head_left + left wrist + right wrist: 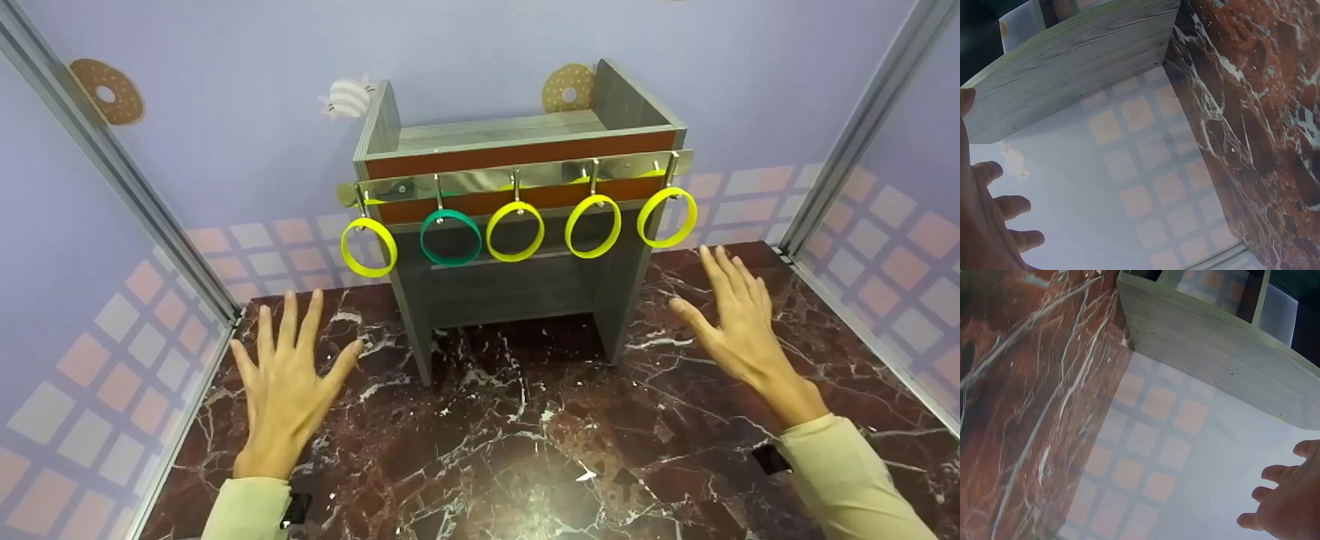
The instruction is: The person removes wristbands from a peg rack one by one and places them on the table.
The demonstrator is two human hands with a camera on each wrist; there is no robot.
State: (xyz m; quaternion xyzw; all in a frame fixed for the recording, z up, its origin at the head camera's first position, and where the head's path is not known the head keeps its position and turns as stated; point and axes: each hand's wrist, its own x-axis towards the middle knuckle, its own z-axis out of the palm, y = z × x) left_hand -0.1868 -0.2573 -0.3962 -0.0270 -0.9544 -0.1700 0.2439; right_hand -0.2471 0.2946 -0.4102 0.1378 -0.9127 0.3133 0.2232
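Note:
My left hand (289,382) is held over the table left of a grey wooden rack, its fingers spread and nothing in them. On the other side, my right hand (739,334) reaches forward with straight fingers, also holding nothing. Between them stands the grey rack (634,277), with a metal hook rail (480,180) across its front. A green ring (425,251) hangs on the second hook from the left. Yellow rings hang on the other hooks, one at the far left (345,251) and one at the far right (694,225) among them. Both wrist views show fingers beside the rack's side panels.
The rack stands on a dark red marbled table (495,465) near the back wall (465,45). Lilac panels with pink and white squares enclose the left and right sides, joined by metal corner posts (855,127).

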